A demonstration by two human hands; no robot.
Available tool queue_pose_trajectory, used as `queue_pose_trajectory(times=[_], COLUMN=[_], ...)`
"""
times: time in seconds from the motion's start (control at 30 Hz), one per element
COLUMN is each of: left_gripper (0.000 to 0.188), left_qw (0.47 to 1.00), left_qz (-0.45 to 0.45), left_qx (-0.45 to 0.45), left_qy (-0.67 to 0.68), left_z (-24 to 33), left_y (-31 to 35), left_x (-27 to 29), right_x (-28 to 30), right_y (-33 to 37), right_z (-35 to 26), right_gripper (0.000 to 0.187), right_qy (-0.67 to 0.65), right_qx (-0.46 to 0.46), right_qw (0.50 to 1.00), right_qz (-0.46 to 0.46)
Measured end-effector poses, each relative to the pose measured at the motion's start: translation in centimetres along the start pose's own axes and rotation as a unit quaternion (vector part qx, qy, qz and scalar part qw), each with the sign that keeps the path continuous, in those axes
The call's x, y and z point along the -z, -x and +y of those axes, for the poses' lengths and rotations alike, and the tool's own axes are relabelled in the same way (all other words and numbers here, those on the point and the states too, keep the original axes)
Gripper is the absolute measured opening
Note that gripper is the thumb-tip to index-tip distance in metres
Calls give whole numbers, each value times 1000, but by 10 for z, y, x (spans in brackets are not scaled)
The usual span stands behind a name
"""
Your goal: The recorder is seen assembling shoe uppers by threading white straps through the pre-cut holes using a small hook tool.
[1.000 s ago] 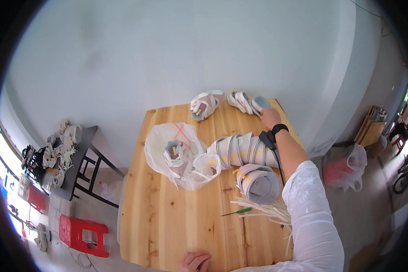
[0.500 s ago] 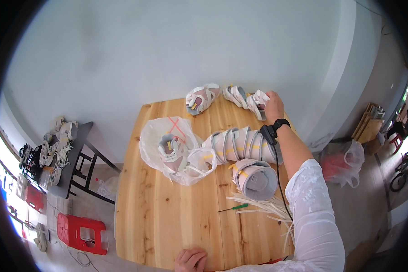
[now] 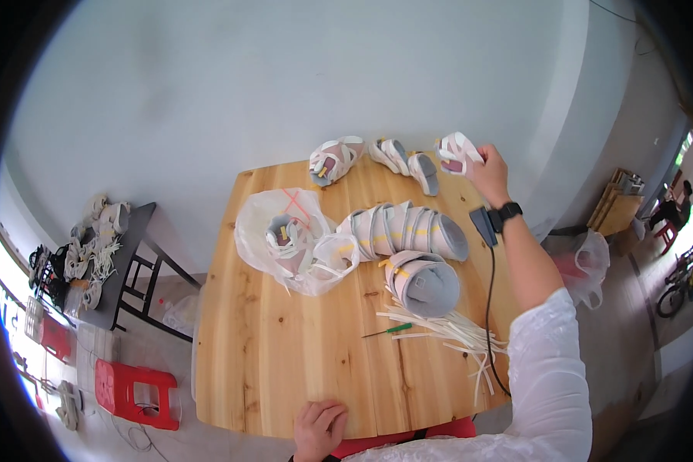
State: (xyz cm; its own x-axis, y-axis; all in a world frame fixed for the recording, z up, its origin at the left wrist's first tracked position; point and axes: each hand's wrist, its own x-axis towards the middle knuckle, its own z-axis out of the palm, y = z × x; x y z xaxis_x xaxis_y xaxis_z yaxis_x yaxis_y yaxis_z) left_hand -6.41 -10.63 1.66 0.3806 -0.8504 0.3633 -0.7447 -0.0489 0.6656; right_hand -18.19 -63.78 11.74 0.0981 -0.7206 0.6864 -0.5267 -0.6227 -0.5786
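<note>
A: ok so our right hand (image 3: pixel 489 173) is stretched out to the far right corner of the wooden table (image 3: pixel 285 354), grip closed around a white shoe upper with pink patches (image 3: pixel 456 152), lifted just off the corner.

B: yep, and our left hand (image 3: pixel 319 427) is resting flat on the near edge of the table, fingers loose, holding nothing.

A: right beside the held piece we see two more uppers (image 3: pixel 408 159), then another one (image 3: pixel 335 159) further left along the far edge. Mid-table there's a row of stacked uppers (image 3: pixel 404 229) and a second stack (image 3: pixel 423 281).

B: plus a clear plastic bag (image 3: pixel 285 235) left of those, white strips (image 3: pixel 446 335) near our arm, and a small green tool (image 3: pixel 389 330) touching them.
</note>
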Motion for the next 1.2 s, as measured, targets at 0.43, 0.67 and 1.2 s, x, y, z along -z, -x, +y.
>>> queue_pose_trajectory(times=[0.43,0.67,1.2], left_gripper=[13,10,7], left_qw=[995,993,993], left_qz=[57,77,87], left_qx=[-71,-70,-65], left_qy=[-49,-47,-51], left_z=[-12,-12,-14], left_y=[6,10,13], left_x=[-10,-12,-15], right_x=[46,55,160], right_y=[139,142,210], right_z=[27,20,-100], right_gripper=[24,48,23], right_qy=[-300,-232,-38], right_qx=[-191,-151,192], right_qw=[868,895,892], right_qz=[-347,-350,-408])
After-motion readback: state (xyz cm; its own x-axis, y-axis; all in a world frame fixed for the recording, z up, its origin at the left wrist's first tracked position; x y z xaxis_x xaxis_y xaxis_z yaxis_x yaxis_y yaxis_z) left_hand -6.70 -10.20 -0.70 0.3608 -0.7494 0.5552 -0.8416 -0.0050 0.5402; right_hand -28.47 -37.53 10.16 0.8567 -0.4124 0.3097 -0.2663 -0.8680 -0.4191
